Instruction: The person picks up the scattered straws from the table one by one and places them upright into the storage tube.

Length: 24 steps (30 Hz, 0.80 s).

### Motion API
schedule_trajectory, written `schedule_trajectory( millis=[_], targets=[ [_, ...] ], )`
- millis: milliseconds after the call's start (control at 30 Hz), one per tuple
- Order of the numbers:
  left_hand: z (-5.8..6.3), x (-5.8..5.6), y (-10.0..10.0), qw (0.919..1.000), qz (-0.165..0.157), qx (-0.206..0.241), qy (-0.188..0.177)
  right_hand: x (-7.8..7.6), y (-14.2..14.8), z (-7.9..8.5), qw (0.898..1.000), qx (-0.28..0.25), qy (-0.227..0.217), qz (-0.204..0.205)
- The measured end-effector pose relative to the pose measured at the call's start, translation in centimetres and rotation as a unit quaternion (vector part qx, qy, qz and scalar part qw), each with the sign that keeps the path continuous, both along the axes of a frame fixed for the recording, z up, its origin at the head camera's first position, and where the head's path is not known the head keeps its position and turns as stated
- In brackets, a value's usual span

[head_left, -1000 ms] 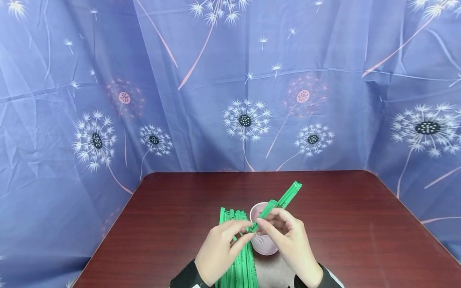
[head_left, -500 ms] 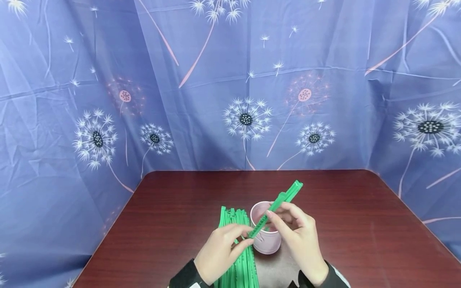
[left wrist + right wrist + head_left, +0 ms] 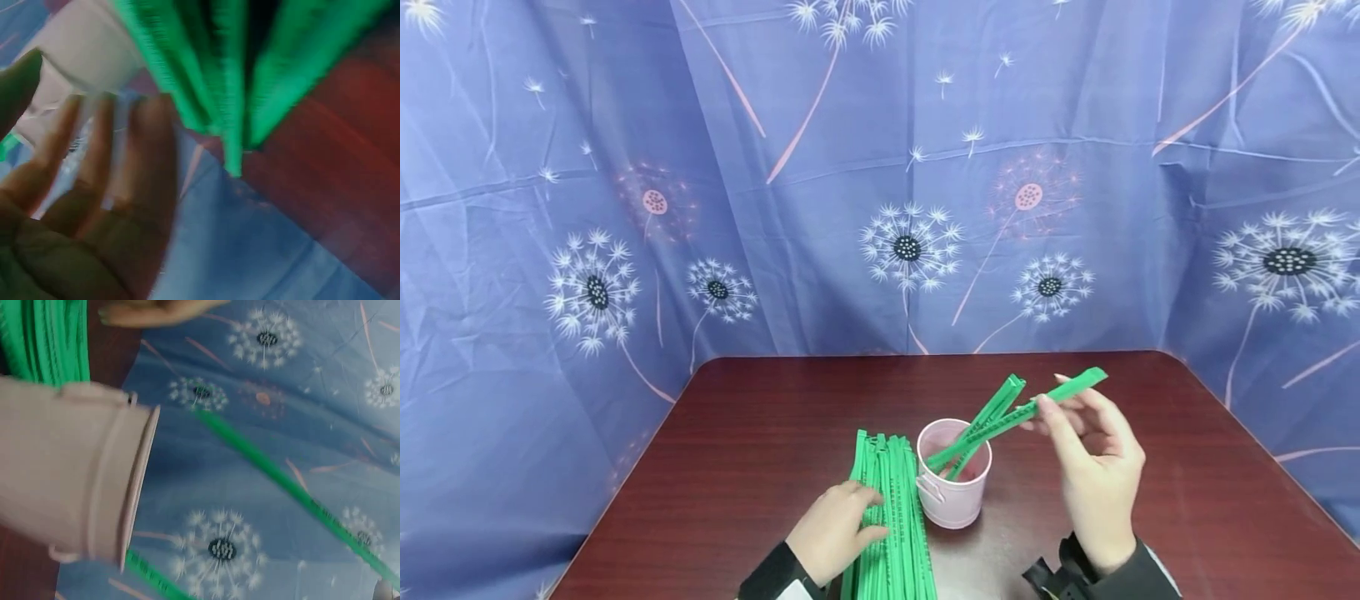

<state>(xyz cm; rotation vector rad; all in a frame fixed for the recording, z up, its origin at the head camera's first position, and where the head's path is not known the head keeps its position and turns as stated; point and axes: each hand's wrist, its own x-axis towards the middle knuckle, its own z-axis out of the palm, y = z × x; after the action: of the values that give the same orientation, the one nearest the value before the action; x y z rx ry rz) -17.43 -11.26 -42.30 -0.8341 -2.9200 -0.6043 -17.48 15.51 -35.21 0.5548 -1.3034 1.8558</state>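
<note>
My right hand point(image 3: 1096, 467) pinches a long, flat green printed stick point(image 3: 1011, 419) near its upper end. The stick slants down to the left, its lower end over the mouth of a small pale pink bucket point(image 3: 953, 504). In the right wrist view that end shows outside the rim, apart from it. Another green stick or two point(image 3: 1006, 392) lean in the bucket, tops sticking out. My left hand point(image 3: 831, 529), fingers loose and holding nothing, lies over the left side of a pile of similar green sticks point(image 3: 898, 525). Its spread fingers point(image 3: 153, 169) are blurred in the left wrist view.
A dark red-brown wooden table point(image 3: 760, 433) carries everything. The bucket stands right beside the pile's far end, with a small handle at its side. A blue cloth point(image 3: 820, 275) with dandelion prints hangs behind the table and along both sides.
The left hand has let go of the held stick and moved down-left to the pile. The right hand has moved right and up with the stick, now tilted flatter across the bucket.
</note>
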Motion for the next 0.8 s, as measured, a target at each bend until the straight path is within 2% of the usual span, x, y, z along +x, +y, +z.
schedule_trajectory(
  millis=[67, 167, 333, 400, 533, 633, 800],
  targets=[
    [-0.7, -0.2, -0.4, 0.9985, 0.037, -0.039, -0.011, -0.2, 0.4, -0.2, 1.000, -0.011, 0.010, -0.011],
    [-1.7, -0.3, -0.7, 0.9941, 0.078, -0.074, -0.018, -0.4, 0.7, -0.8, 0.999, -0.012, -0.003, -0.029],
    [-2.6, -0.4, -0.7, 0.9934, 0.095, -0.064, -0.007, -0.6, 0.6, -1.9, 0.996, 0.000, -0.073, -0.057],
    [-2.7, -0.5, -0.8, 0.9939, 0.095, -0.053, -0.017, -0.9, 0.6, -2.2, 0.994, 0.006, -0.093, -0.060],
    [-2.6, -0.7, -1.1, 0.9936, 0.091, -0.026, -0.061, -1.3, 0.5, -3.0, 0.991, 0.022, -0.117, -0.057],
    [-2.5, -0.9, -1.3, 0.9906, 0.090, 0.001, -0.103, -1.5, 0.3, -3.6, 0.984, 0.040, -0.157, -0.072],
    [-2.3, -1.0, -1.3, 0.9764, 0.098, 0.049, -0.186, -1.6, -0.2, -4.3, 0.969, 0.070, -0.213, -0.099]
  ],
)
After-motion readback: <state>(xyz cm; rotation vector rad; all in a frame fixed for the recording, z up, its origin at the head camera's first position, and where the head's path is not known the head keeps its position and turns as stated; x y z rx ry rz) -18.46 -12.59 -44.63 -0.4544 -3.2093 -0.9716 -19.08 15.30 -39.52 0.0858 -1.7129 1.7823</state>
